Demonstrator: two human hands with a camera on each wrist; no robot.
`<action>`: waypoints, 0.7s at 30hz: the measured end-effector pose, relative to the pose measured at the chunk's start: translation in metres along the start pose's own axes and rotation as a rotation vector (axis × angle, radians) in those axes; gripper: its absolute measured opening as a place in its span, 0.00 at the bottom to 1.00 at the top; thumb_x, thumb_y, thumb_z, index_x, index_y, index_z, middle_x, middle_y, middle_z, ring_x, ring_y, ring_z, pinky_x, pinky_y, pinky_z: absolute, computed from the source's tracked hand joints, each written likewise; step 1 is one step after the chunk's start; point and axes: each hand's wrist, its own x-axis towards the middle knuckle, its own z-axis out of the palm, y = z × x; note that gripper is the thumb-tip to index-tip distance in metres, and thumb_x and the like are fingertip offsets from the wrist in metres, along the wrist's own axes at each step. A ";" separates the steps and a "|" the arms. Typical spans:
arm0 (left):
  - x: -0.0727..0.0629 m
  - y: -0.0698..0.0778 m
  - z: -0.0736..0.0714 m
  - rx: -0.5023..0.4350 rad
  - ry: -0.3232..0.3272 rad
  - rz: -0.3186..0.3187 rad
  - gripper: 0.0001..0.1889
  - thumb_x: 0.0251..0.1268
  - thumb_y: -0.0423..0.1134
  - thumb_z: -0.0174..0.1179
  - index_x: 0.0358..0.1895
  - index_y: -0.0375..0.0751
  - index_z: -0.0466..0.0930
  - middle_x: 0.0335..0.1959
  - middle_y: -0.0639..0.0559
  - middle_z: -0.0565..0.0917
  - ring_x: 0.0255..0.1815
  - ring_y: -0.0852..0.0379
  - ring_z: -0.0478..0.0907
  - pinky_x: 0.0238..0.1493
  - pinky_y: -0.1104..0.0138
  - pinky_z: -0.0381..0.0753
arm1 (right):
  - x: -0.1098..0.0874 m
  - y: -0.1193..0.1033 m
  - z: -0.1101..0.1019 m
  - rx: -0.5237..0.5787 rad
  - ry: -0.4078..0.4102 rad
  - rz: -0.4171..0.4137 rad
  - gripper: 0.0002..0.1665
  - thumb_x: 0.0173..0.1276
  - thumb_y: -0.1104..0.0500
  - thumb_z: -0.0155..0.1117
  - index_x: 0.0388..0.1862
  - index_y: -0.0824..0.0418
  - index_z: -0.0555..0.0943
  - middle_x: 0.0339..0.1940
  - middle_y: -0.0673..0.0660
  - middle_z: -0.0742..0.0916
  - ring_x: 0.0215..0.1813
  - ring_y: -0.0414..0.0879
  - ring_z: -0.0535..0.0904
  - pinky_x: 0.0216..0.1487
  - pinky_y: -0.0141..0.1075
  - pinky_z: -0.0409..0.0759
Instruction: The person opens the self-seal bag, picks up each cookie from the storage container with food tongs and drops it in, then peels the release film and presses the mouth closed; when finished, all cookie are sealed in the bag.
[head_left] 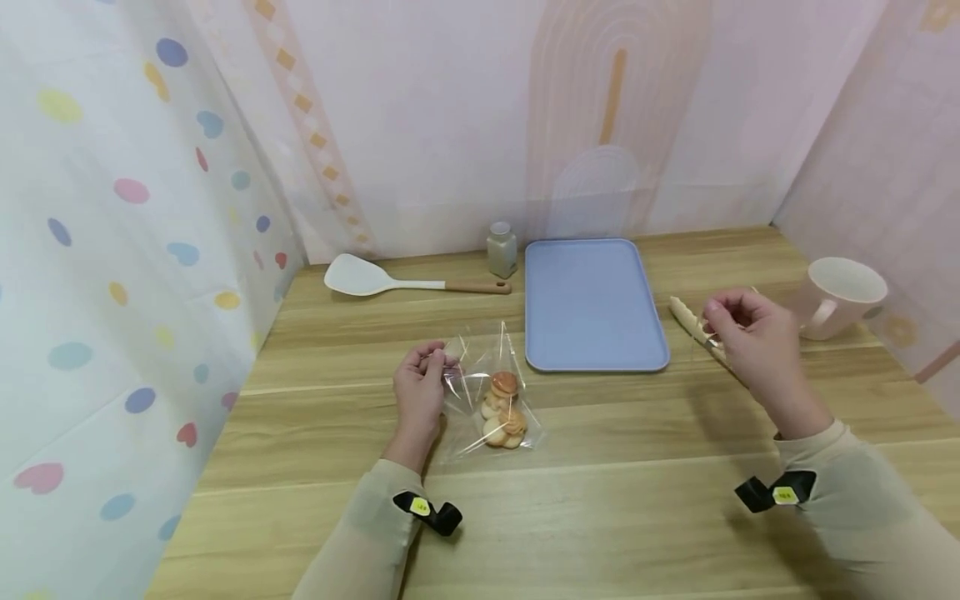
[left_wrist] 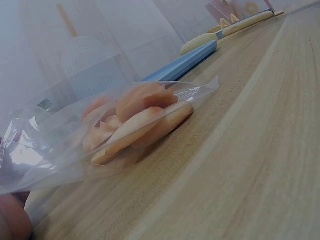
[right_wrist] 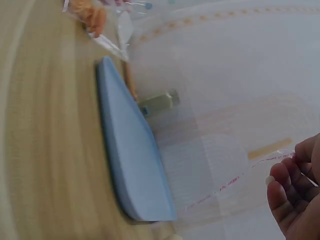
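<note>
My left hand (head_left: 419, 390) pinches one end of a clear plastic bag (head_left: 467, 421), left of the table's middle. Inside the bag lie several cookies (head_left: 505, 421), golden and pale; the left wrist view shows these cookies (left_wrist: 137, 122) close up, resting low over the wood. On the right, my right hand (head_left: 759, 340) is raised, thumb and fingertips pinching a thin clear strip (right_wrist: 227, 186) with red print. In the head view that strip is barely visible. Below and behind this hand lie tongs (head_left: 688, 320) with cream tips, partly hidden by it.
A blue tray (head_left: 592, 308) lies between the hands, farther back. Behind the bag are a white spatula (head_left: 360, 275) with a wooden handle end and a small glass jar (head_left: 502, 252). A pink mug (head_left: 836, 300) stands at the right. Curtains border the table's back and sides.
</note>
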 end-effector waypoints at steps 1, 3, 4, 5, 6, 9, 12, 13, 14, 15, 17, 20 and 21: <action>0.000 0.000 -0.001 0.005 0.004 0.003 0.09 0.70 0.30 0.54 0.45 0.24 0.75 0.25 0.49 0.83 0.28 0.52 0.84 0.32 0.67 0.84 | -0.002 0.001 0.004 -0.053 -0.022 -0.044 0.06 0.66 0.66 0.63 0.33 0.70 0.81 0.23 0.46 0.83 0.26 0.33 0.77 0.26 0.20 0.75; 0.000 0.000 -0.002 0.011 0.010 0.004 0.09 0.70 0.30 0.54 0.45 0.25 0.76 0.25 0.48 0.83 0.29 0.52 0.84 0.31 0.67 0.84 | -0.008 0.004 0.015 -0.147 -0.101 -0.132 0.03 0.65 0.67 0.64 0.33 0.68 0.82 0.24 0.48 0.83 0.26 0.34 0.76 0.27 0.22 0.74; 0.000 0.000 -0.002 0.011 0.012 0.004 0.08 0.70 0.29 0.54 0.45 0.25 0.76 0.25 0.49 0.83 0.28 0.52 0.84 0.31 0.67 0.84 | -0.012 0.004 0.021 -0.195 -0.153 -0.175 0.02 0.64 0.66 0.65 0.32 0.66 0.83 0.24 0.49 0.84 0.27 0.35 0.76 0.27 0.24 0.75; 0.000 0.000 -0.002 0.009 0.013 0.005 0.08 0.70 0.29 0.54 0.45 0.25 0.76 0.25 0.49 0.83 0.28 0.52 0.84 0.30 0.67 0.84 | -0.017 0.004 0.028 -0.227 -0.223 -0.205 0.02 0.64 0.66 0.65 0.32 0.65 0.83 0.25 0.51 0.84 0.27 0.36 0.76 0.29 0.26 0.76; 0.000 0.000 -0.003 0.006 0.014 0.002 0.08 0.70 0.29 0.54 0.45 0.25 0.76 0.25 0.49 0.83 0.27 0.53 0.84 0.30 0.67 0.84 | -0.021 0.004 0.035 -0.253 -0.299 -0.224 0.02 0.64 0.65 0.65 0.32 0.63 0.83 0.26 0.51 0.85 0.28 0.37 0.77 0.30 0.28 0.77; 0.000 0.000 -0.003 0.002 0.018 -0.007 0.07 0.70 0.28 0.54 0.44 0.26 0.76 0.25 0.49 0.83 0.26 0.56 0.83 0.31 0.67 0.84 | -0.033 0.004 0.053 -0.271 -0.567 -0.233 0.04 0.68 0.60 0.64 0.35 0.58 0.84 0.30 0.48 0.85 0.32 0.38 0.78 0.33 0.34 0.78; -0.001 0.000 -0.002 0.021 0.019 -0.014 0.08 0.69 0.29 0.54 0.45 0.25 0.76 0.26 0.48 0.84 0.27 0.58 0.83 0.32 0.68 0.84 | -0.042 0.002 0.063 -0.238 -0.783 -0.202 0.08 0.71 0.56 0.61 0.40 0.57 0.84 0.31 0.45 0.84 0.33 0.36 0.77 0.34 0.33 0.78; -0.002 0.001 -0.002 0.031 0.019 -0.012 0.08 0.69 0.29 0.55 0.45 0.25 0.76 0.26 0.47 0.84 0.28 0.58 0.83 0.33 0.68 0.84 | -0.044 0.001 0.064 -0.215 -0.821 -0.198 0.09 0.72 0.57 0.60 0.41 0.58 0.84 0.32 0.46 0.85 0.33 0.36 0.78 0.34 0.33 0.79; -0.002 0.001 -0.002 0.037 0.018 -0.010 0.09 0.69 0.29 0.55 0.46 0.24 0.76 0.27 0.46 0.84 0.29 0.58 0.83 0.33 0.68 0.84 | -0.045 -0.001 0.064 -0.178 -0.839 -0.183 0.09 0.72 0.58 0.59 0.43 0.60 0.84 0.32 0.47 0.85 0.33 0.37 0.78 0.34 0.33 0.80; -0.002 0.001 -0.002 0.045 0.017 -0.008 0.09 0.69 0.29 0.55 0.46 0.24 0.76 0.28 0.45 0.84 0.29 0.58 0.84 0.33 0.69 0.84 | -0.045 -0.002 0.065 -0.136 -0.828 -0.168 0.09 0.72 0.60 0.58 0.43 0.62 0.84 0.33 0.50 0.86 0.32 0.38 0.79 0.34 0.33 0.80; -0.002 0.001 -0.002 0.050 0.013 -0.003 0.09 0.70 0.29 0.55 0.46 0.25 0.76 0.29 0.43 0.84 0.30 0.58 0.84 0.34 0.69 0.84 | -0.042 -0.006 0.064 -0.064 -0.717 -0.145 0.08 0.71 0.64 0.59 0.43 0.65 0.83 0.31 0.53 0.86 0.30 0.39 0.80 0.31 0.32 0.81; -0.001 0.002 -0.002 0.047 0.010 0.002 0.09 0.70 0.30 0.55 0.45 0.26 0.77 0.29 0.43 0.84 0.30 0.58 0.84 0.34 0.68 0.84 | -0.033 -0.012 0.060 0.053 -0.403 -0.115 0.05 0.65 0.70 0.63 0.39 0.69 0.83 0.27 0.56 0.85 0.25 0.38 0.80 0.24 0.28 0.78; -0.001 0.002 -0.003 0.048 0.009 0.002 0.09 0.70 0.30 0.55 0.45 0.26 0.77 0.29 0.44 0.84 0.30 0.58 0.84 0.34 0.68 0.84 | -0.029 -0.014 0.058 0.074 -0.291 -0.109 0.04 0.63 0.70 0.65 0.37 0.68 0.83 0.25 0.55 0.85 0.23 0.37 0.78 0.22 0.27 0.76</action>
